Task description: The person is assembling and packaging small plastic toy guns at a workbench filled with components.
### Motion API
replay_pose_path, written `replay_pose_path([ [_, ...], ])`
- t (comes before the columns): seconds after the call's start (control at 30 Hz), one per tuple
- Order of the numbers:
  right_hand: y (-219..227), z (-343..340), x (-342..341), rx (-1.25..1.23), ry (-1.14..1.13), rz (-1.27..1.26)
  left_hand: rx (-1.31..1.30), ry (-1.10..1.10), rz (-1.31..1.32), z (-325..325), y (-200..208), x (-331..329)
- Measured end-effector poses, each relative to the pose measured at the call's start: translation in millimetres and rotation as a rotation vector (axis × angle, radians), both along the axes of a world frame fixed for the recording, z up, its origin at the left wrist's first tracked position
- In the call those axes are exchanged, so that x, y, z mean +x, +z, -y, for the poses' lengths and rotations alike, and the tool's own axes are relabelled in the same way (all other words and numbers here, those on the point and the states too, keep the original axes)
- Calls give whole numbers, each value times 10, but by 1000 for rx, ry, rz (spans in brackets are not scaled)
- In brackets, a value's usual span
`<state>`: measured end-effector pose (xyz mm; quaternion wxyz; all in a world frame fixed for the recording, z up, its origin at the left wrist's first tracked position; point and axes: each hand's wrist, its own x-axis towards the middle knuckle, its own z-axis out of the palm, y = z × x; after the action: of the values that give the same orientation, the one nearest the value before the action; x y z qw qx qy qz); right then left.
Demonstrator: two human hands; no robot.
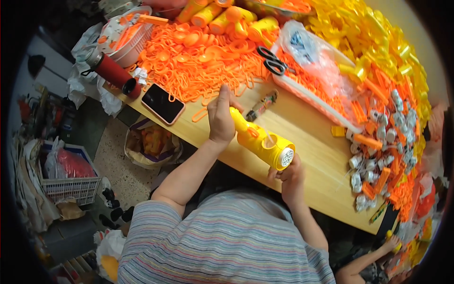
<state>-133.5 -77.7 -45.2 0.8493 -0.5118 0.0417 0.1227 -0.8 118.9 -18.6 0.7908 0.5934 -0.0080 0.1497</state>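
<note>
A yellow flashlight-shaped plastic toy (265,144) lies slantwise between my hands, over the table's near edge. It has a round hole in its side, a small orange part near the narrow end and a white round lamp-like face at the wide end. My left hand (222,116) grips the narrow end, its far fingers partly hidden. My right hand (289,179) is closed about the wide end, beside the white face; the toy hides some of its fingers. Just beyond the toy, a small dark, patterned tool-like object (261,105) rests on the table.
Orange plastic hooks (189,71) heap along the wooden table's (307,123) far side. Black-handled scissors (274,61) lean on a white tray (314,99). A phone (163,104) and red flask (112,73) sit left. Silver-white parts (371,156) pile right, near another person's hand (391,243).
</note>
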Motion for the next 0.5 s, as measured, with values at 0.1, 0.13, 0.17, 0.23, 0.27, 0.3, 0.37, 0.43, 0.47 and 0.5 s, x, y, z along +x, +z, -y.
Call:
replay_pose_path([
  [0.1,-49,-193,-11,-447,-142,387,-116,3,-207,62,-126,-87],
  [0.13,-60,-249,39,-386,-185,423,-15,-3,-132,136,-195,-173],
  [0.17,-75,-274,86,-328,-234,456,84,-15,-60,202,-272,-219],
  [0.23,-135,-173,121,-330,-264,500,109,-120,-89,181,-293,-95],
  [0.27,-99,-134,118,-304,-319,408,311,-143,10,137,-141,34],
  [0.3,-68,-90,135,-279,-375,315,511,-168,111,93,-50,211],
  [0.37,-33,-13,202,-246,-406,276,910,137,254,-57,-27,760],
  [0.43,-38,16,230,-241,-364,225,1102,318,379,-212,-102,1343],
  [0.47,6,-22,241,-222,-350,222,1220,351,332,-232,-167,1554],
  [0.5,-14,-31,246,-227,-351,224,1338,382,282,-248,-230,1717],
])
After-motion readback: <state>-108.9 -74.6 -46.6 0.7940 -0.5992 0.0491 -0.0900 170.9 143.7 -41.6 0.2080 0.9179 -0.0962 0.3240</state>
